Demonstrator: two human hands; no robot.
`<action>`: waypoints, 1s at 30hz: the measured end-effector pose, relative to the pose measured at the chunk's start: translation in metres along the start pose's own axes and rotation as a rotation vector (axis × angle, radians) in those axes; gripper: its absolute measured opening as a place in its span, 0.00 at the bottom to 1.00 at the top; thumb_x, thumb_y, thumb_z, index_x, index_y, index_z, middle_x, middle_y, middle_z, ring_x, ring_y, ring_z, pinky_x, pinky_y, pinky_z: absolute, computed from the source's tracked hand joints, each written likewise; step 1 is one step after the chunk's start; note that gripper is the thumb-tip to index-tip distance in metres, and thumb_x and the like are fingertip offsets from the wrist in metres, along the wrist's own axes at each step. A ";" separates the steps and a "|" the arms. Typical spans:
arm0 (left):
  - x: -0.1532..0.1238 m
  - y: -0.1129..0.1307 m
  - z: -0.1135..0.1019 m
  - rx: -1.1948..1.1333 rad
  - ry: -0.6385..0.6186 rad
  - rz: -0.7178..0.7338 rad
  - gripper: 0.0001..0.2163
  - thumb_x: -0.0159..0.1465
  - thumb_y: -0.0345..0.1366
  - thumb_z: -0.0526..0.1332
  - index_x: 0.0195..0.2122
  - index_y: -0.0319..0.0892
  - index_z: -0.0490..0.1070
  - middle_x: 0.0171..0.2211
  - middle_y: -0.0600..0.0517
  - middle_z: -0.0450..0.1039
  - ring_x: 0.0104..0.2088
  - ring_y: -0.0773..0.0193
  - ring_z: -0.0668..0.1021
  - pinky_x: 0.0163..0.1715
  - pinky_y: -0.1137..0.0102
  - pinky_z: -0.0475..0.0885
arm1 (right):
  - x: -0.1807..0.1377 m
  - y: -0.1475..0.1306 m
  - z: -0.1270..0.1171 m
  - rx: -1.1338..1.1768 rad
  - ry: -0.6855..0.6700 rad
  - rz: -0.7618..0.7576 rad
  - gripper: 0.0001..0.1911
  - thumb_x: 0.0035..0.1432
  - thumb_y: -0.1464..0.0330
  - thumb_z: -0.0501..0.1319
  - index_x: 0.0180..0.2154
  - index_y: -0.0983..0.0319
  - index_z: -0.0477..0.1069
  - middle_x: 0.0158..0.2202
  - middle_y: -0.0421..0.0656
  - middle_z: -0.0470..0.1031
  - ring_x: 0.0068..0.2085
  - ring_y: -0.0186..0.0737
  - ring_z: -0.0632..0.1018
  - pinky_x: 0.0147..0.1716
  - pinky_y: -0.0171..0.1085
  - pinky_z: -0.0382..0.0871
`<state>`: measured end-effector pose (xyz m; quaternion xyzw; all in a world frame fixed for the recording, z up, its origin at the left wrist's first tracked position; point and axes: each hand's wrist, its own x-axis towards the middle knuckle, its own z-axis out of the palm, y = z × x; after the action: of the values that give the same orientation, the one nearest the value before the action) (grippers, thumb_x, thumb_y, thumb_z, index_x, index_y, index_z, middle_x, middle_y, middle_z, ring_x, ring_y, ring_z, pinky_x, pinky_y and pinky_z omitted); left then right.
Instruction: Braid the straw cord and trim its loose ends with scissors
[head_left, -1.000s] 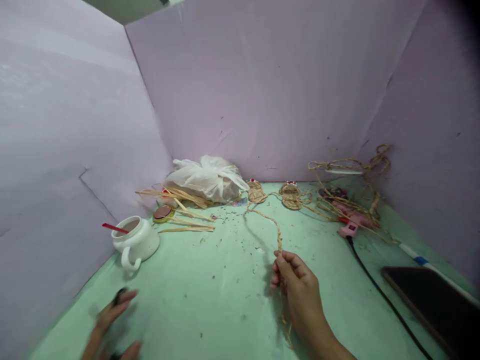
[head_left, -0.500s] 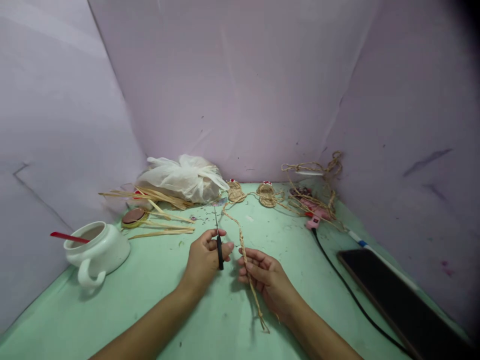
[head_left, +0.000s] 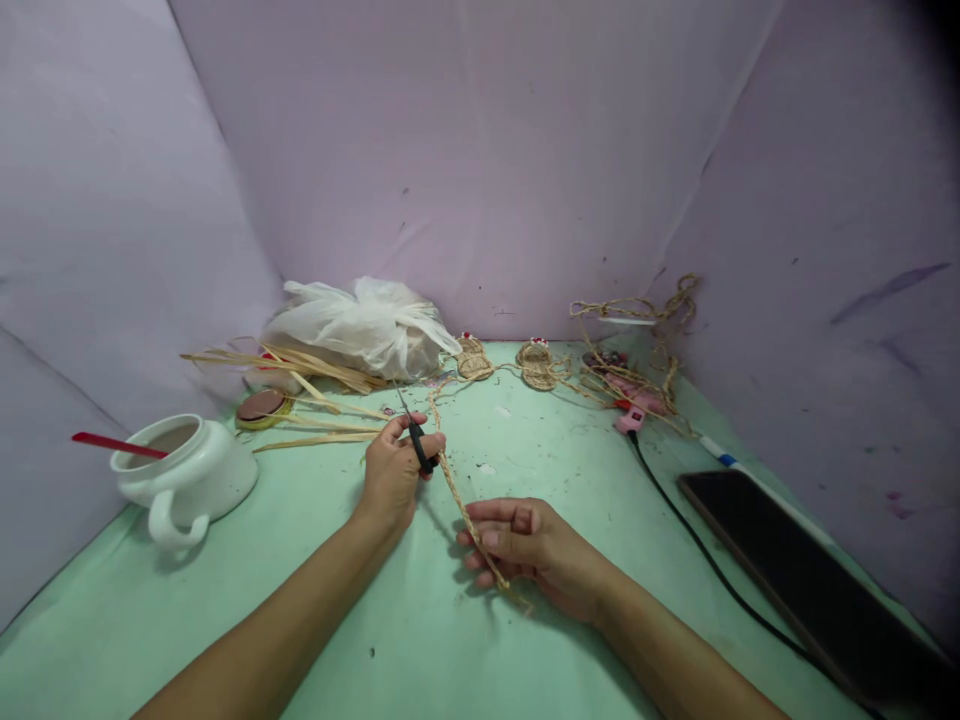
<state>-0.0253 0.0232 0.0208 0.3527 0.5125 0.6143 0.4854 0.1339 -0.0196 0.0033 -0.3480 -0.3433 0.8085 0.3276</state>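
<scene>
My left hand [head_left: 395,468] is closed on black-handled scissors [head_left: 421,449], whose thin blades point up and away from me. Its thumb and fingertips meet the upper part of a braided straw cord [head_left: 453,484]. Lower down, my right hand [head_left: 525,548] pinches the same cord between thumb and fingers, close to its frayed end. The cord slants from upper left to lower right, raised over the green tabletop [head_left: 420,640]. Whether the left fingers grip the cord or only touch it is hard to see.
At left stand a white pot [head_left: 217,480] with a red stick, a round tin [head_left: 262,408] and straw strips [head_left: 322,370]. Behind are a white plastic bag [head_left: 367,330] and two woven straw pieces [head_left: 535,366]. A black phone [head_left: 795,570] and cable [head_left: 697,540] lie right.
My left hand has moved up and left to the cord's upper part, with the scissors tilting left. My right hand has slid down toward the cord's frayed end. The view has shifted slightly.
</scene>
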 end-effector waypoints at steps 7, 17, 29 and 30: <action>0.002 0.003 0.000 -0.018 0.028 0.063 0.18 0.42 0.32 0.65 0.35 0.41 0.63 0.17 0.60 0.65 0.14 0.74 0.64 0.14 0.79 0.58 | -0.001 0.004 0.004 -0.090 0.069 0.024 0.16 0.32 0.68 0.70 0.26 0.68 0.70 0.18 0.41 0.73 0.19 0.32 0.73 0.21 0.34 0.67; 0.008 -0.011 -0.001 0.057 0.072 0.081 0.16 0.42 0.28 0.63 0.33 0.41 0.64 0.14 0.61 0.64 0.14 0.73 0.64 0.12 0.79 0.57 | -0.003 0.000 0.006 -0.189 0.072 -0.198 0.13 0.34 0.66 0.69 0.21 0.66 0.70 0.16 0.38 0.71 0.17 0.30 0.71 0.19 0.31 0.63; 0.018 -0.010 -0.008 -0.065 -0.003 0.015 0.19 0.41 0.33 0.66 0.35 0.42 0.63 0.18 0.58 0.68 0.16 0.71 0.69 0.12 0.79 0.60 | 0.002 -0.002 0.004 -0.172 0.188 -0.181 0.15 0.34 0.63 0.69 0.23 0.66 0.72 0.17 0.37 0.69 0.16 0.25 0.64 0.19 0.32 0.64; 0.018 -0.009 -0.008 -0.076 -0.019 0.006 0.19 0.40 0.33 0.66 0.35 0.42 0.63 0.18 0.58 0.68 0.17 0.71 0.69 0.12 0.80 0.60 | 0.002 -0.002 0.004 -0.162 0.176 -0.165 0.15 0.36 0.62 0.68 0.24 0.67 0.72 0.18 0.37 0.69 0.16 0.25 0.64 0.20 0.32 0.65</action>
<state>-0.0358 0.0377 0.0095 0.3413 0.4828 0.6315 0.5015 0.1307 -0.0183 0.0064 -0.4136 -0.4050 0.7147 0.3926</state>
